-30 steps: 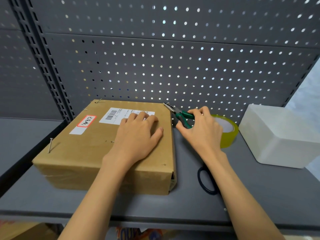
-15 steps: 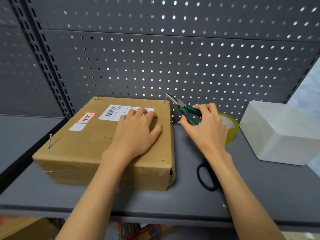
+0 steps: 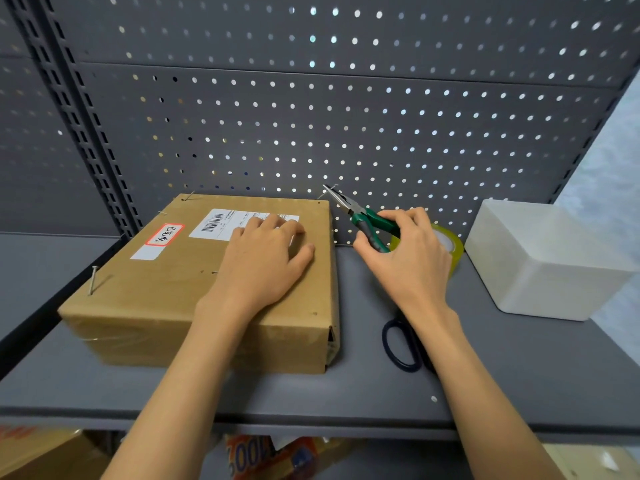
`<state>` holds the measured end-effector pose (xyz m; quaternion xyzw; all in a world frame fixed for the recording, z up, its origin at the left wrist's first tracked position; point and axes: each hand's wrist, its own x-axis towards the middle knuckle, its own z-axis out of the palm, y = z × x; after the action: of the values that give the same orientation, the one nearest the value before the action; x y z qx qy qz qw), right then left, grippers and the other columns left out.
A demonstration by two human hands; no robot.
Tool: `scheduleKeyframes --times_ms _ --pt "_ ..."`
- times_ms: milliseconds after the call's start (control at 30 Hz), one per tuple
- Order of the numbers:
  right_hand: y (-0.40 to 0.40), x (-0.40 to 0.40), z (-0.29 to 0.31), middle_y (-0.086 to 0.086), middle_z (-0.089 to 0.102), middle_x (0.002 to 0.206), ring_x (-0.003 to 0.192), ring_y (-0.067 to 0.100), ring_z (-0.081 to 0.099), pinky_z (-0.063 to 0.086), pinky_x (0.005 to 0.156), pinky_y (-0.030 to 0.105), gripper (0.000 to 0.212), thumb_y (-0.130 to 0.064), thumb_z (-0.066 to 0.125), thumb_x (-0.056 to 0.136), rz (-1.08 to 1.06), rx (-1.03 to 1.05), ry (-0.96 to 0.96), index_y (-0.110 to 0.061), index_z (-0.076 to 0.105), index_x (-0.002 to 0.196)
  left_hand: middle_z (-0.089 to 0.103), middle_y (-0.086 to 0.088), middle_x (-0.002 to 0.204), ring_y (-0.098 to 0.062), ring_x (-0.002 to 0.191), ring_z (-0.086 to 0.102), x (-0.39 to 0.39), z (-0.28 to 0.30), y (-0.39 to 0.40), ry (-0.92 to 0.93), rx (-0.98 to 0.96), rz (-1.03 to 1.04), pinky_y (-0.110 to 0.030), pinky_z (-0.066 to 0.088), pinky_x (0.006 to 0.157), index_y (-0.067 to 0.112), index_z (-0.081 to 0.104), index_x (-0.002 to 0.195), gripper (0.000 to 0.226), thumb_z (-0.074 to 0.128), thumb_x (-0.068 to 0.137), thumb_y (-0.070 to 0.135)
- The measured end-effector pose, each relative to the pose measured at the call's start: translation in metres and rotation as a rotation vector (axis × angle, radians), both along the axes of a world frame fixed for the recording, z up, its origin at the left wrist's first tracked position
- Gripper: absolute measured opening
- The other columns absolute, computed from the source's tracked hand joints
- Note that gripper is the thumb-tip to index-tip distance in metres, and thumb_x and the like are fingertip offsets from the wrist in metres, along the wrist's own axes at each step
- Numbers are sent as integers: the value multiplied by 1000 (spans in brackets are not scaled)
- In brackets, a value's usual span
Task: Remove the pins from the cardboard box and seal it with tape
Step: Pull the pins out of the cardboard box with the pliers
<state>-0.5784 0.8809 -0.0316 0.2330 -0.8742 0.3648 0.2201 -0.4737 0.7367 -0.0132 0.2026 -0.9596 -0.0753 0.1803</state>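
A flat brown cardboard box (image 3: pixel 173 289) with two paper labels is seen at the left of the grey metal shelf (image 3: pixel 519 375). One steel pin (image 3: pixel 92 280) is stuck in its near-left corner; smaller ones at the far edge are unclear. The left hand (image 3: pixel 266 261) is laid flat on the lid. Green-handled pliers (image 3: pixel 363 220) are gripped by the right hand (image 3: pixel 408 258), a pin at their tip. One yellowish tape roll (image 3: pixel 453 247), black scissors (image 3: pixel 401 344), one white block (image 3: pixel 547 261) follow.

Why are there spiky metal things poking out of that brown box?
Those are nails stuck in the cardboard box, which is odd for a parcel. One leans at its left edge. The right hand grips green pliers, seemingly pinching another.
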Motion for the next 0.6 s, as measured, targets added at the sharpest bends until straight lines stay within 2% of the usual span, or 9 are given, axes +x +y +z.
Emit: scheduleKeyframes --times_ms 200,367,467,533,600 --pt "4 12 4 -8 53 107 90 13 55 39 65 28 41 -48 64 76 -12 -22 -15 -28 63 111 62 -6 112 -28 105 51 2 6 2 166 -26 -16 -33 34 79 17 61 114 31 49 93 35" --pt "16 22 5 -10 52 106 88 11 56 32 64 25 38 -48 65 75 -33 -38 0 -30 63 109 63 -6 107 -30 102 53 7 9 12 272 -75 -59 -35 36 77 14 62 109 25 52 91 29" --pt "28 26 4 -10 52 104 90 13 57 41 66 29 38 -48 64 74 -51 -69 8 -30 63 107 65 -7 99 -30 95 54 9 11 22 316 -126 -99 -35 37 74 12 64 99 21 52 91 29" --pt "39 29 3 -9 51 104 91 14 57 46 69 32 38 -48 64 75 -66 -83 8 -30 62 108 65 -8 93 -31 90 54 9 13 30 335 -154 -119 -33 33 70 11 63 90 19 54 90 28" --pt "51 30 4 -9 52 105 89 12 57 42 66 28 38 -48 63 75 -88 -77 9 -30 62 109 64 -8 89 -32 87 53 10 15 39 346 -167 -127 -31 27 67 11 61 85 17 55 89 27"
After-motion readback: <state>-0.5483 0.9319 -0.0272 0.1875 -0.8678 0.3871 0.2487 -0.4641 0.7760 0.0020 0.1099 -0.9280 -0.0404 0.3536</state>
